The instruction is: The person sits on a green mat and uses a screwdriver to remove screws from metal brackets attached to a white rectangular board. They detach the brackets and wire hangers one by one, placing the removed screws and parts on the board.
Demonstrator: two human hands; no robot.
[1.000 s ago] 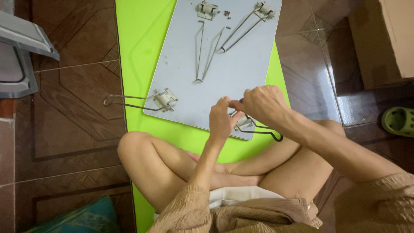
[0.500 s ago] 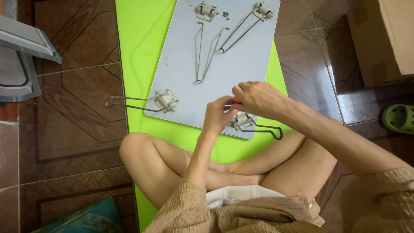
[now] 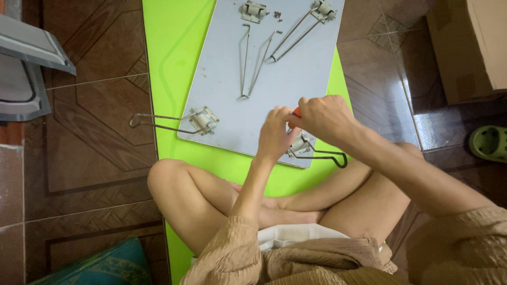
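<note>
mat (image 3: 174, 58): bright lime green
board (image 3: 264, 105): pale grey-blue
floor tiles (image 3: 90, 132): glossy brown, geometric pattern
sandal (image 3: 488, 143): green

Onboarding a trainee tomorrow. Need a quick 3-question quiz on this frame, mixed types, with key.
1. True or false: the grey board lies on a green mat.
2. Which hand grips the orange-handled tool? A) left hand B) right hand C) neither
3. Fill in: the hands work at the hinge bracket on the board's near ____ corner.

Key
1. True.
2. B: the right hand wraps it; the left hand steadies beside it.
3. Right; another bracket sits at the near left.
</note>
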